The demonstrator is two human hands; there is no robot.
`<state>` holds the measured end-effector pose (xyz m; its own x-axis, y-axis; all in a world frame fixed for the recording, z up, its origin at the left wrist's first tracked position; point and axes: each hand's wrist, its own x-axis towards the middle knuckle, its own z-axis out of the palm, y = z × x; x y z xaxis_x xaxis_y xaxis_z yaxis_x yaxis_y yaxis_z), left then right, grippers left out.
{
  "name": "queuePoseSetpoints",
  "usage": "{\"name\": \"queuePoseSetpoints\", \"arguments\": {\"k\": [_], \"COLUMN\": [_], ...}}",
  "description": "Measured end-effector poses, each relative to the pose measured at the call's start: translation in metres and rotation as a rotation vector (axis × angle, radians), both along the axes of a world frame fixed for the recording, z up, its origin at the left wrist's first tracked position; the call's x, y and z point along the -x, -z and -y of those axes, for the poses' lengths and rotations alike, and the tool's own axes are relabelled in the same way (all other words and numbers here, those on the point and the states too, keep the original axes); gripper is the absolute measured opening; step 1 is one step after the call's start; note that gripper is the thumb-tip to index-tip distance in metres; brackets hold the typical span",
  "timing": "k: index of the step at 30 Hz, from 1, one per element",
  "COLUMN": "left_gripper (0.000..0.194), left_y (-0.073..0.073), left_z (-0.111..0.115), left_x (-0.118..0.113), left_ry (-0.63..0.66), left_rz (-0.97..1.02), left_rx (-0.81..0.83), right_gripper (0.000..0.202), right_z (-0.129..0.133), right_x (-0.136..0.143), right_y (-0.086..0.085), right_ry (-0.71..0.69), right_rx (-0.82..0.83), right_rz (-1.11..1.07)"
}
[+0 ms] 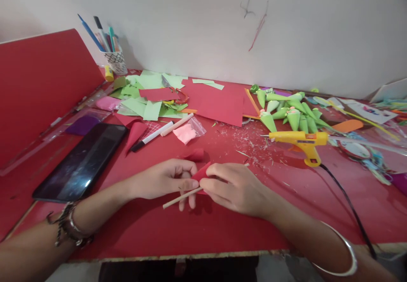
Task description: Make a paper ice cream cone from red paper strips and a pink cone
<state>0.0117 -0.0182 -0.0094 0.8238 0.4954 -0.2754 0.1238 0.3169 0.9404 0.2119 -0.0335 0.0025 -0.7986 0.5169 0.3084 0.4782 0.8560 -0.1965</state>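
Near the front of the table, my left hand (162, 179) pinches a small piece of red paper (201, 172) between thumb and fingers. My right hand (240, 188) grips the same paper from the other side, with its fingers bent over it. A thin wooden stick (174, 202) slants along the paper, passing under both hands; its far tip shows beyond my right hand. How the paper sits around the stick is hidden by my fingers. Just behind my hands lies a curled red paper piece (194, 154).
A yellow glue gun (297, 140) with a black cord lies at right, in front of several green paper cones (294, 116). A black phone (82, 161) lies left. Behind are markers (153, 136), a red paper cone (136, 134), green paper scraps (152, 109), scissors (181, 97) and a pen cup (116, 62).
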Motion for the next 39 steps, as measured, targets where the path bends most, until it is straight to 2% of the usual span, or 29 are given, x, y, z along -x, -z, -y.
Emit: {"name": "queuePoseSetpoints", "arguments": {"k": [3, 12, 18, 22, 26, 34, 39], "left_gripper": [0.017, 0.019, 0.026, 0.027, 0.02, 0.018, 0.021], "left_y": [-0.0017, -0.0068, -0.0069, -0.0083, -0.007, -0.0016, -0.0035], "left_z": [-0.0005, 0.0014, 0.0001, -0.0008, -0.0021, -0.0055, -0.0037], "left_x": [-0.001, 0.0016, 0.003, 0.0028, 0.0031, 0.0072, 0.0078], "left_ry": [-0.052, -0.155, -0.022, 0.002, 0.049, 0.037, 0.082], "left_rz": [0.029, -0.048, -0.069, -0.06, -0.045, -0.04, -0.043], "left_rx": [-0.015, -0.214, -0.152, -0.127, -0.114, -0.058, -0.008], "right_gripper": [0.023, 0.029, 0.023, 0.023, 0.023, 0.02, 0.015], "right_z": [-0.0005, -0.002, -0.002, -0.0032, -0.0049, -0.0055, -0.0027], "right_x": [-0.0023, -0.0066, -0.0055, -0.0054, -0.0062, -0.0053, -0.0066], "right_y": [0.0028, 0.0084, 0.0082, 0.0068, 0.0073, 0.0033, -0.0003], "right_ry": [-0.057, 0.028, 0.015, 0.0, -0.018, -0.048, -0.133], "right_rx": [-0.112, -0.18, -0.106, -0.147, -0.199, -0.408, -0.605], "right_rz": [-0.026, -0.073, -0.12, -0.115, -0.062, -0.025, 0.019]}}
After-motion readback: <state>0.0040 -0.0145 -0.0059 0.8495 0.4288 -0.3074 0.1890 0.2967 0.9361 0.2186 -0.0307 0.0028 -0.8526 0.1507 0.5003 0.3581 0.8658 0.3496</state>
